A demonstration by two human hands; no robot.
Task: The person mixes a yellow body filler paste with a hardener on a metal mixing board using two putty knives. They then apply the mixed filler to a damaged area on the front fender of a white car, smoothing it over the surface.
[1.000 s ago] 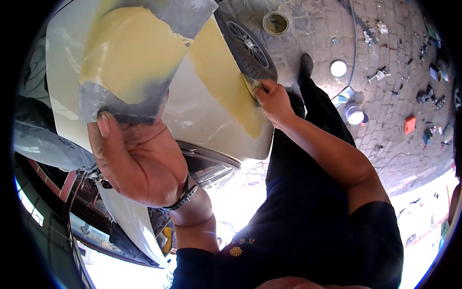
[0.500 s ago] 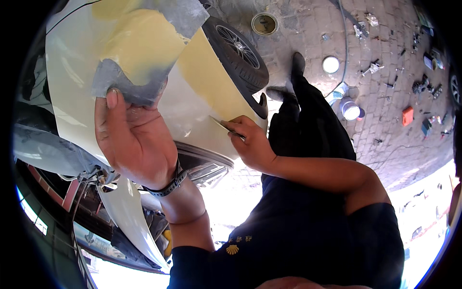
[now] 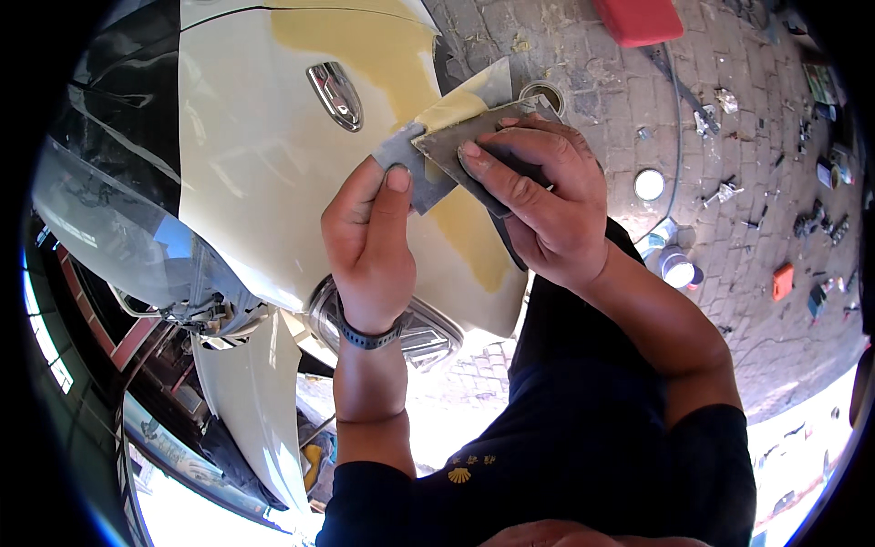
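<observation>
My left hand (image 3: 372, 246) is closed on the lower edge of a thin grey mixing board (image 3: 401, 153) smeared with yellow filler (image 3: 456, 108). In my right hand (image 3: 563, 196) is a flat dark-grey putty spreader (image 3: 445, 146), pinched between thumb and fingers. The spreader lies across the board and hides part of it; its edge appears to touch the filler. Both hands are above a white car fender (image 3: 255, 146), which bears a broad band of yellow filler (image 3: 360, 55). A chrome trim piece (image 3: 335, 96) sits on the fender, left of the board.
A headlight (image 3: 424, 333) is below my left wrist. On the brick paving stand an open tin (image 3: 545, 94), a pale round can (image 3: 649, 185) and a purple-sided can (image 3: 676, 267). A hose (image 3: 678, 118), a red object (image 3: 638, 20) and scattered tools lie to the right.
My right hand has come up from the fender surface to the board with the spreader. My left hand has moved right with the board, which is now tilted. The view has shifted.
</observation>
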